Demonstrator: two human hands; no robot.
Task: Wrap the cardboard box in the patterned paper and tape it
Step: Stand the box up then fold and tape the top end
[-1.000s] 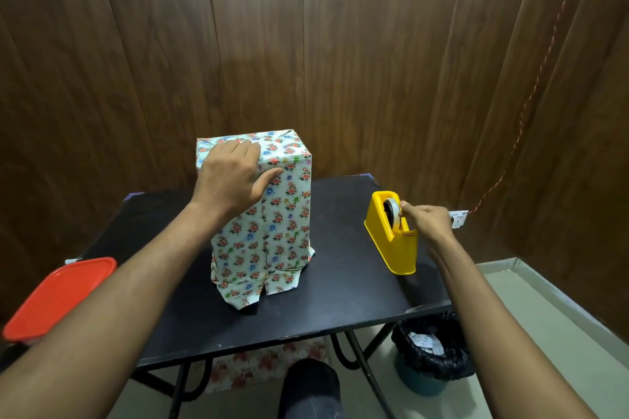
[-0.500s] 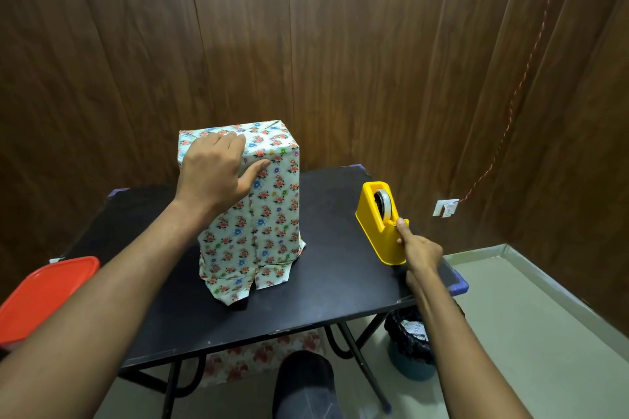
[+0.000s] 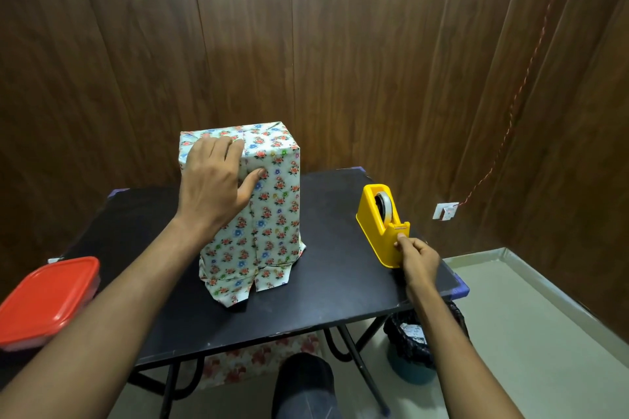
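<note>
The box, covered in white floral paper (image 3: 275, 214), stands upright on the black table (image 3: 340, 292), with loose paper flaps splayed at its base. My left hand (image 3: 214, 184) lies over the box's top front edge, fingers flat on top and thumb pressing the front seam. A yellow tape dispenser (image 3: 381, 224) with a roll in it stands to the right. My right hand (image 3: 413, 253) pinches at the cutter end of the dispenser, fingers curled; the tape strip itself is too thin to make out.
A red-lidded container (image 3: 47, 299) sits at the table's left edge. A bin lined with a black bag (image 3: 422, 343) stands under the right corner. Floral paper (image 3: 252, 364) lies on the floor below. Wooden walls close in behind and right.
My right hand slid from the tape roll on top of the dispenser down to its front cutter end. My left hand stayed on the box.
</note>
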